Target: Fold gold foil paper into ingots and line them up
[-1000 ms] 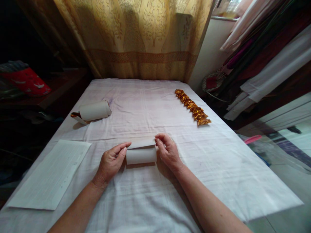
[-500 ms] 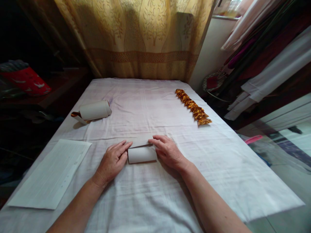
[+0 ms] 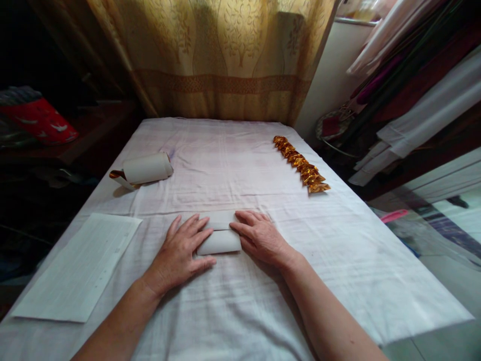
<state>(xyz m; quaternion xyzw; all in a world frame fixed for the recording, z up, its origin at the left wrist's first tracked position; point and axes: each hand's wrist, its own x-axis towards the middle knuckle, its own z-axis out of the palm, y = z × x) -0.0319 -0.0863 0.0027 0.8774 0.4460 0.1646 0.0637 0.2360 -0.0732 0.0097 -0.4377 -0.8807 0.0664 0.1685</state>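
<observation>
A small white sheet of paper (image 3: 219, 242) lies in front of me, its near part curled over and its far part flat on the cloth. My left hand (image 3: 184, 248) is open with fingers spread, fingertips on the paper's left end and thumb near its front edge. My right hand (image 3: 259, 235) lies over the right end, fingers stretched out and pressing the sheet down. Farther off to the left rests a roll of white-backed paper (image 3: 147, 169) with a gold inner side. A row of folded shiny gold pieces (image 3: 300, 165) runs along the right.
A white cloth (image 3: 210, 150) covers the table. At the left lies a printed sheet (image 3: 78, 268). A yellow curtain (image 3: 233, 60) hangs behind the far edge. Beyond the left side is a red container (image 3: 41, 120); clothes (image 3: 421, 120) hang at the right.
My left hand has spread its fingers and shifted right onto the paper. The raised upper edge of the sheet is now pressed down flatter. The view has moved slightly.
</observation>
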